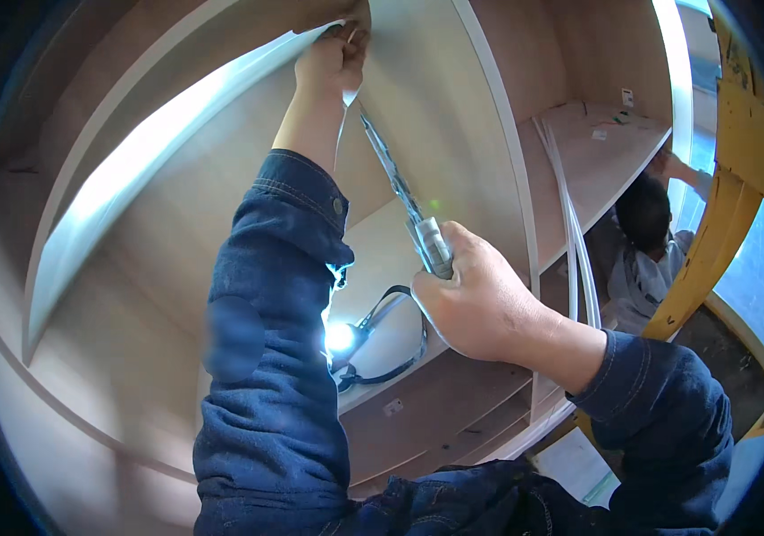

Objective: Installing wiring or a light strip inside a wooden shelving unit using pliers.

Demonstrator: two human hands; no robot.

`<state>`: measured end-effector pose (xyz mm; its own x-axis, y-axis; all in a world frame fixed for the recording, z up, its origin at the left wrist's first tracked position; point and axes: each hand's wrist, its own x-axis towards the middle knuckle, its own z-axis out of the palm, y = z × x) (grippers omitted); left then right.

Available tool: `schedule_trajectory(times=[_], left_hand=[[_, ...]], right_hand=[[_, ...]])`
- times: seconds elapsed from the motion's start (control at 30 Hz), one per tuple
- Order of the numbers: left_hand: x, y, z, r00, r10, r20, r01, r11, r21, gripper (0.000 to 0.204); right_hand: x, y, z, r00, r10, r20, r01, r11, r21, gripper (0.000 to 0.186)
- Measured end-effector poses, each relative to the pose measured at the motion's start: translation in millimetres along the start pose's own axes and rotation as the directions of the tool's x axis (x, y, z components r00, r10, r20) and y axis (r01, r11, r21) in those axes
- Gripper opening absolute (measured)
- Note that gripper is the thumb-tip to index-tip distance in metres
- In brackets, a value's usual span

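My left hand point(335, 61) is raised to the upper corner of a pale wood cabinet point(435, 89). Its fingers are closed on a thin white strip point(341, 134), whose end dangles below the palm. Lower and to the right, my right hand point(480, 299) is wrapped around a long narrow tool point(391, 170). The tool has a grey grip end and a stained, metallic-looking shaft that slants up toward the left wrist; its exact kind is unclear. A lit headlamp point(346, 339) with a black strap rests on the cabinet surface behind my left forearm.
Several long white strips point(569, 214) lean against the shelving on the right. A shelf point(605, 147) holds small bits. Below it a person point(645, 223) crouches, one arm raised. A yellow ladder-like frame point(708, 241) stands at far right. A curved panel edge point(123, 196) spans the left.
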<state>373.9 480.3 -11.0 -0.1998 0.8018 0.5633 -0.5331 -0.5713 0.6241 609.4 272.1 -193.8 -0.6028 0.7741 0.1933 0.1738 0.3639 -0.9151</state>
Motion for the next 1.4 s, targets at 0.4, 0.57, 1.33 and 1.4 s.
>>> schedule_trajectory(times=[0.4,0.57,1.33,1.4], left_hand=[[19,-4,5,0.993,0.088,-0.078,-0.075,0.984,0.160,0.027],[26,-8,6,0.987,0.111,-0.118,-0.102,0.992,0.078,0.029],[26,7,-1,0.973,0.226,-0.035,-0.214,0.954,0.212,0.033],[10,22,-7,0.982,0.188,-0.004,-0.184,0.964,0.193,0.034]], right_hand=[[2,-2,2,1.000,-0.019,-0.002,0.019,1.000,0.007,0.031],[-1,-9,-4,0.997,0.024,0.069,-0.025,1.000,0.010,0.046],[-4,-9,-2,1.000,-0.016,0.004,0.016,1.000,-0.013,0.033],[-3,-1,-4,0.999,-0.033,-0.022,0.032,0.999,-0.014,0.031]])
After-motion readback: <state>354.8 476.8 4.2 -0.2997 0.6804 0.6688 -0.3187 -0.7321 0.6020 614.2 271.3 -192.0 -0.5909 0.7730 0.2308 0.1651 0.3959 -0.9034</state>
